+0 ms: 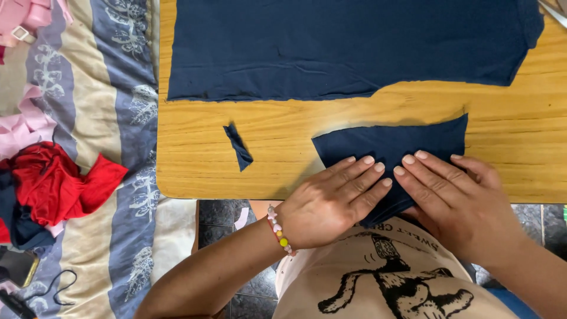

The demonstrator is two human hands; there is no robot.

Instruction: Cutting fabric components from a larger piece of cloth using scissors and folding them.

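A small cut piece of navy fabric (393,142) lies at the near edge of the wooden table (195,171), its lower corner hanging over the edge. My left hand (331,201), with a bead bracelet on the wrist, presses flat on the piece's lower left part, fingers spread. My right hand (458,198) lies flat on its lower right part, fingertips almost meeting those of the left. A large navy cloth (348,44) covers the far half of the table. A thin navy scrap (238,147) lies apart to the left.
Left of the table is a bed with a striped, floral cover (112,82). Red cloth (56,183), pink cloth (26,124) and a dark phone (16,267) with a cable lie on it. Dark floor tiles (221,215) show below the table edge.
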